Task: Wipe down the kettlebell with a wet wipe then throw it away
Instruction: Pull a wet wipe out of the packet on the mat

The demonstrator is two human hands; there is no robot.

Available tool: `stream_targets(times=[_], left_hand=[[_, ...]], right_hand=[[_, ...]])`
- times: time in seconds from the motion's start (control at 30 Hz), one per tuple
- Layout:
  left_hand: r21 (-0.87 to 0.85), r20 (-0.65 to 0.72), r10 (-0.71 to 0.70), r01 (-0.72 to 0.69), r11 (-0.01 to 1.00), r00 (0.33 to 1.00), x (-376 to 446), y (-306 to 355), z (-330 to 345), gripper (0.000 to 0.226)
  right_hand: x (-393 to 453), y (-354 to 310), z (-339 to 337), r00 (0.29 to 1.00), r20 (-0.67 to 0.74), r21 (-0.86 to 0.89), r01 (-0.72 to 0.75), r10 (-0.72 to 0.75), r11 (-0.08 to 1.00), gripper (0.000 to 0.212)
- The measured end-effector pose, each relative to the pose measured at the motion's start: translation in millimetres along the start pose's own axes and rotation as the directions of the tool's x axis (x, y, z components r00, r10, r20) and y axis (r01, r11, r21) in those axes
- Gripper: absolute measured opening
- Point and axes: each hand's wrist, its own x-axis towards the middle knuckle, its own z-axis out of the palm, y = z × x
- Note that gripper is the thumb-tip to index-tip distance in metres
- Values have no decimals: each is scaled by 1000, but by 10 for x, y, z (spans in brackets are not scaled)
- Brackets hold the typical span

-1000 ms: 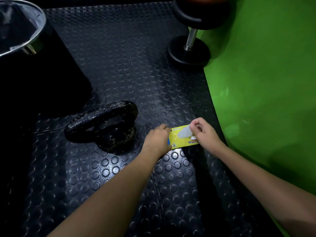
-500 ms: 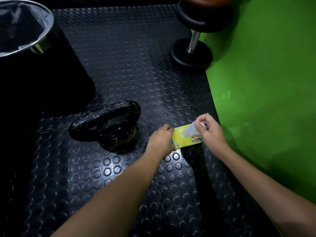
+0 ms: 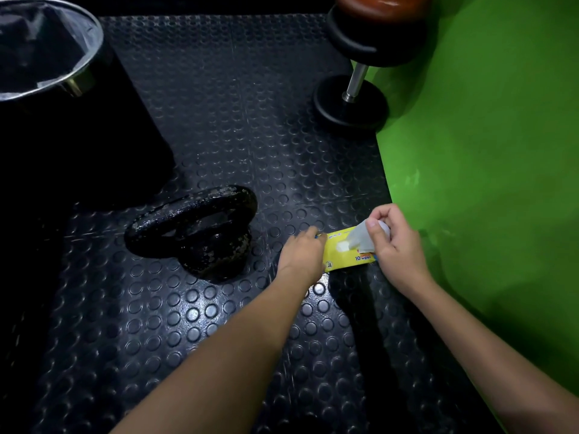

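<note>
A black kettlebell (image 3: 200, 233) with worn grey patches lies on the studded black rubber mat. To its right lies a yellow wet wipe pack (image 3: 341, 255). My left hand (image 3: 302, 253) presses down on the pack's left end. My right hand (image 3: 396, 242) pinches the pack's peel-back flap (image 3: 360, 238), lifted up and to the right. A white wipe (image 3: 343, 246) shows in the uncovered opening.
A black bin (image 3: 47, 57) with a clear liner and metal rim stands at the far left. A dumbbell (image 3: 354, 89) stands upright at the back right, against the green wall (image 3: 485, 151). The wall runs close beside my right hand.
My right hand has peeled the flap up and to the right, and the opening with the white wipe now shows. My left hand has stayed on the pack.
</note>
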Motion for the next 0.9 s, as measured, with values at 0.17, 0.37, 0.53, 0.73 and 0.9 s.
stream_targets(times=[0.17,0.37,0.53,0.73,0.9], left_hand=[[52,4,9,-10,999,1000,5,23,10,58],[138,25,12,-15,990,1000,59,70,-35,53],[152,34,17,-21,988,999,77,80,-42,49],[116,47,19,-24,993,999,69,61,-47,53],[113,45,11,-16,994,999,71,68,-49,49]], right_hand=[[28,-52,-21,999,-30,-57,29,-31,998,7],[43,-102,-84,997,-36,-138,65,-71,988,11],[44,-228,-153,991,-43,-158,117,-125,981,8],[22,-241,-243,989,-58,-173,122,-133,977,5],[44,-319,-307,971,-151,-173,158,-185,972,4]])
